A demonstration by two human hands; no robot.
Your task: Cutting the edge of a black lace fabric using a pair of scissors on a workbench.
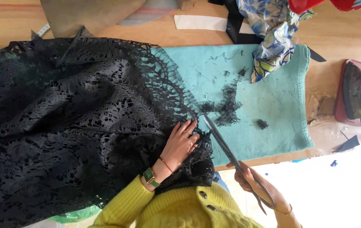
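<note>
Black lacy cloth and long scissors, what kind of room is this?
Probably a sewing or tailoring workroom. A large black lace fabric lies over a teal felt mat, the right hand works long dark scissors at its edge, and snipped black lace trimmings lie nearby.

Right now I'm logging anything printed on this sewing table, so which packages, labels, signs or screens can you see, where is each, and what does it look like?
No packages, signs or screens show.
Wristwatch: on the left wrist, small rectangular green face, gold case; too small to read.
White strip: top centre of the wooden table, flat, rectangular, blank; paper or fabric, cannot tell.
Measuring tape: top left, a pale end peeking from under tan fabric; markings too small to make out.
</note>
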